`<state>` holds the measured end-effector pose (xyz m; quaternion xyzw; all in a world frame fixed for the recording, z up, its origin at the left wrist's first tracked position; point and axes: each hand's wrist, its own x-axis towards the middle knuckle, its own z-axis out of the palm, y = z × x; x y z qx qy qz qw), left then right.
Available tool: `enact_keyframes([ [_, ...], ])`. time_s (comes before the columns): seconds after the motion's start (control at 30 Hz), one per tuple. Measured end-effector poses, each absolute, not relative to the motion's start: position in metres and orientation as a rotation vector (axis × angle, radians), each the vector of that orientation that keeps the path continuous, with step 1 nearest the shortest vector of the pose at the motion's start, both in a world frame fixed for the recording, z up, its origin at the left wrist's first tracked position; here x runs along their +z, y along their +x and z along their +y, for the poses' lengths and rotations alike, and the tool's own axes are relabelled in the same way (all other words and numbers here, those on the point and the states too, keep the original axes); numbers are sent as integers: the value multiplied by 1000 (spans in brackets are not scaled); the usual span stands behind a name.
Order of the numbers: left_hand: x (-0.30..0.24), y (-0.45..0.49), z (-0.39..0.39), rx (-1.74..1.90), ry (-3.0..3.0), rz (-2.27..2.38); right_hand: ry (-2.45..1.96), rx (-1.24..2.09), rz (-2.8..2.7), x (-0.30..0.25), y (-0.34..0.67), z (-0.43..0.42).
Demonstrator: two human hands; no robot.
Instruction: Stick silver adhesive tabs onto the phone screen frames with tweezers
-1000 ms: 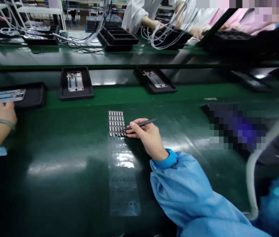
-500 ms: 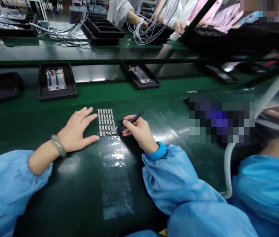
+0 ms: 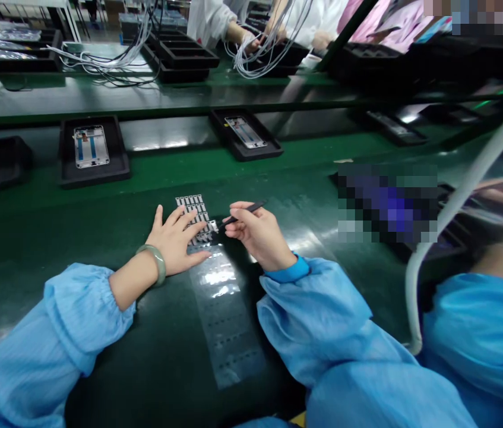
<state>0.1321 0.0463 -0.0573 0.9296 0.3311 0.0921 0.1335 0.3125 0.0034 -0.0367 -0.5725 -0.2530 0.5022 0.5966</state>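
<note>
My left hand point(image 3: 177, 241) lies with fingers spread over a sheet of small silvery metal parts point(image 3: 191, 201), covering part of its rows. Between the fingers of my right hand point(image 3: 258, 235) are black tweezers point(image 3: 244, 215), pointing left. Their tip meets a small metal part point(image 3: 211, 226) at the sheet's right edge; whether it is lifted clear I cannot tell. A clear plastic film point(image 3: 227, 330) runs from the sheet toward me, with rows of small dark marks. All this rests on the dark green work surface point(image 3: 153, 356).
Black trays with phone frames stand along the back, one at left point(image 3: 93, 175) and one near the middle point(image 3: 262, 153). A pale curved tube point(image 3: 414, 297) rises on the right. Beyond it is a co-worker's blue sleeve point(image 3: 478, 339). White cables point(image 3: 251, 65) lie on the upper shelf.
My left hand has moved right, onto the sheet of metal parts. The tweezers in my right hand have shifted slightly up and right. The film's near end has swung right.
</note>
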Motion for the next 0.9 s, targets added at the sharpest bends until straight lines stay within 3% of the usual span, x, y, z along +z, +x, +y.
enact_keyframes([
  [0.17,-54,126,65,508,2610,1160,-1254,1103,-539,-30,318,2],
  [0.3,-55,66,119,761,2552,1723,-1258,1124,-546,-30,314,1],
  [0.43,-60,-6,169,577,2208,2206,-1299,1160,-550,-33,308,2],
  [0.6,-61,-34,181,546,2284,2131,-1275,1132,-558,-39,306,3],
  [0.9,-57,-24,137,806,2599,1795,-1263,1084,-572,-36,305,2],
])
